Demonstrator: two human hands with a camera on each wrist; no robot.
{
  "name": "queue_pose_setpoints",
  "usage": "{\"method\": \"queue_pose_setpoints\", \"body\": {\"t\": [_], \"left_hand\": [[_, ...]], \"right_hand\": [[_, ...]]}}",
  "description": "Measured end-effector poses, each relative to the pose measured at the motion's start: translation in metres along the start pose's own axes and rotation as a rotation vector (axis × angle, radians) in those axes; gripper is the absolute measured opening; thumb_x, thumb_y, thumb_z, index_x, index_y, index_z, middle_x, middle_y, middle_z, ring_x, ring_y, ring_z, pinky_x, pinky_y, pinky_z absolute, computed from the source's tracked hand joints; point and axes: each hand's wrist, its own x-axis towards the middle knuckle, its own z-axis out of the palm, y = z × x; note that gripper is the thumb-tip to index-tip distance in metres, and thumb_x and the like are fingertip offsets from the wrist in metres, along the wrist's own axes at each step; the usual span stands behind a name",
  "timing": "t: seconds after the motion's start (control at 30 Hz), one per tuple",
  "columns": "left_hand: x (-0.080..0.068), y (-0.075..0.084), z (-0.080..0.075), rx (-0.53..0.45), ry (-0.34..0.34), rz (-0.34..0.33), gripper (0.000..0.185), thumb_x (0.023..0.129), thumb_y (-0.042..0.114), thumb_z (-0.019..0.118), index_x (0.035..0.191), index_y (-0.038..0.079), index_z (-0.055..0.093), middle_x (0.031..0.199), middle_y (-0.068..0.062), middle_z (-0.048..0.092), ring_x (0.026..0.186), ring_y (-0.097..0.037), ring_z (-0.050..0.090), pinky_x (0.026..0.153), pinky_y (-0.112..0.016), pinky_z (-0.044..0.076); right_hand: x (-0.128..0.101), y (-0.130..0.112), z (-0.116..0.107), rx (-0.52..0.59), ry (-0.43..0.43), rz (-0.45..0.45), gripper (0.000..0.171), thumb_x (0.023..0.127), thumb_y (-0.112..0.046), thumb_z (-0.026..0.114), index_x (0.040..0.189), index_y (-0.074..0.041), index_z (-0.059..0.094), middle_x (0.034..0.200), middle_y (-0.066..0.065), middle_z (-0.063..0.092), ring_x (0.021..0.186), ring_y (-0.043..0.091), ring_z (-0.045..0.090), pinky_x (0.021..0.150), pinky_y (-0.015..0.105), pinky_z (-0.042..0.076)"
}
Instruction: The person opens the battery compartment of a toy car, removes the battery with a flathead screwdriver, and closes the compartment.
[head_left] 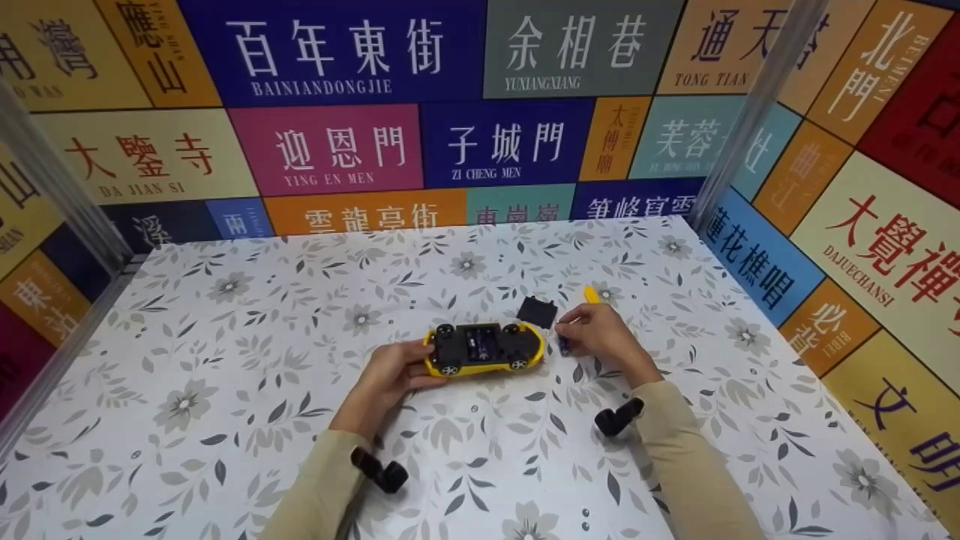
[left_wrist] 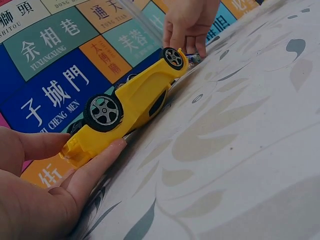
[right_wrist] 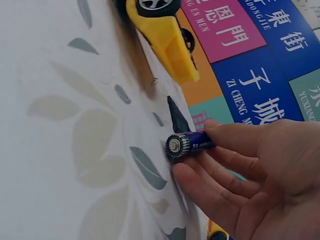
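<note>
Lying upside down on the flower-patterned table, the yellow toy car has its wheels up and its dark underside showing, and everything else sits around it. At the car's rear end the left hand grips the body: the left wrist view shows the thumb above and a finger pressed along the lower edge of the tail, a hold that the head view only hints at. Just off the car's other end, the right hand pinches a purple battery between thumb and fingers. From the head camera that battery is only a small dark-purple sliver under the fingers; the right wrist view shows it plainly, its metal end cap facing the lens and its lower side close to or on the table. Only the head view looks into the opened compartment in the car's belly, where something purple sits; whether that is another battery is hard to tell. Beyond the car's front end, next to the right hand, a small black cover lies flat on the table, and a yellow tool tip pokes out just past the right hand's knuckles. Colourful sign panels stand behind the car as a back wall.
</note>
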Motion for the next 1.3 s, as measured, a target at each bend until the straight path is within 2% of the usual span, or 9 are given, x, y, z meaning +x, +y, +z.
{"method": "queue_pose_setpoints", "body": {"t": [0.37,0.5,0.63,0.73,0.83,0.97,1.07,1.17,1.3], "left_hand": [[-0.001,0.001,0.0,-0.016,0.003,-0.014,0.043,0.091,-0.001,0.057,0.133,-0.011,0.055,0.106,-0.023,0.074,0.084,-0.029,0.075,0.079,-0.044,0.063],[-0.001,0.001,-0.001,-0.016,-0.006,-0.014,0.044,0.092,-0.001,0.056,0.134,-0.012,0.054,0.107,-0.023,0.073,0.085,-0.029,0.075,0.079,-0.043,0.063],[0.0,0.001,-0.001,-0.018,-0.01,-0.011,0.044,0.092,-0.001,0.057,0.135,-0.011,0.054,0.108,-0.024,0.073,0.085,-0.029,0.075,0.079,-0.043,0.063],[0.0,0.001,-0.001,-0.018,-0.012,-0.011,0.044,0.092,-0.002,0.057,0.134,-0.011,0.054,0.112,-0.026,0.072,0.086,-0.03,0.076,0.08,-0.044,0.062],[-0.001,0.0,-0.001,-0.023,-0.01,-0.008,0.044,0.091,-0.002,0.057,0.134,-0.011,0.054,0.112,-0.027,0.071,0.086,-0.03,0.076,0.08,-0.044,0.062],[-0.001,0.001,0.0,-0.026,0.001,0.004,0.043,0.092,-0.002,0.056,0.133,-0.012,0.054,0.108,-0.025,0.073,0.084,-0.029,0.075,0.078,-0.044,0.063],[-0.001,0.001,0.002,-0.018,-0.004,0.004,0.043,0.092,-0.001,0.056,0.134,-0.011,0.054,0.11,-0.025,0.073,0.085,-0.029,0.075,0.079,-0.045,0.063],[-0.001,0.001,0.003,-0.013,-0.009,-0.001,0.044,0.092,-0.001,0.057,0.135,-0.01,0.055,0.114,-0.026,0.071,0.087,-0.029,0.076,0.081,-0.045,0.062],[-0.002,0.0,0.002,-0.01,-0.002,-0.004,0.043,0.092,-0.001,0.057,0.134,-0.01,0.055,0.115,-0.027,0.071,0.088,-0.03,0.075,0.082,-0.046,0.062]], "right_hand": [[0.0,-0.002,0.007,-0.025,0.063,0.053,0.028,0.094,-0.018,0.07,0.114,0.001,0.068,0.099,0.011,0.071,0.07,0.01,0.065,0.063,0.023,0.058],[0.0,-0.005,0.005,-0.003,0.07,0.045,0.028,0.096,-0.018,0.068,0.116,0.001,0.067,0.104,0.013,0.07,0.078,0.013,0.066,0.068,0.024,0.059],[-0.005,-0.014,0.002,-0.018,0.068,0.025,0.028,0.098,-0.024,0.065,0.119,-0.005,0.067,0.113,0.012,0.067,0.093,0.021,0.068,0.077,0.03,0.06],[-0.011,-0.025,0.003,-0.043,0.062,-0.027,0.029,0.099,-0.026,0.064,0.121,-0.007,0.067,0.117,0.014,0.067,0.104,0.029,0.067,0.084,0.036,0.06],[-0.018,-0.038,0.007,-0.078,0.06,-0.122,0.03,0.097,-0.027,0.066,0.12,-0.006,0.069,0.118,0.015,0.069,0.108,0.031,0.066,0.086,0.039,0.059],[-0.033,-0.057,0.013,-0.147,0.06,-0.245,0.03,0.096,-0.028,0.069,0.117,-0.008,0.071,0.114,0.012,0.072,0.106,0.028,0.067,0.087,0.04,0.057],[-0.044,-0.07,0.017,-0.179,0.054,-0.285,0.027,0.094,-0.029,0.07,0.116,-0.012,0.072,0.11,0.007,0.073,0.102,0.025,0.066,0.086,0.04,0.055],[-0.052,-0.078,0.021,-0.179,0.021,-0.317,0.026,0.094,-0.028,0.07,0.117,-0.015,0.071,0.109,0.006,0.073,0.1,0.023,0.066,0.086,0.04,0.055],[-0.058,-0.083,0.031,-0.188,-0.062,-0.381,0.032,0.094,-0.027,0.07,0.123,-0.014,0.068,0.119,0.008,0.071,0.109,0.026,0.066,0.093,0.044,0.055]]}}
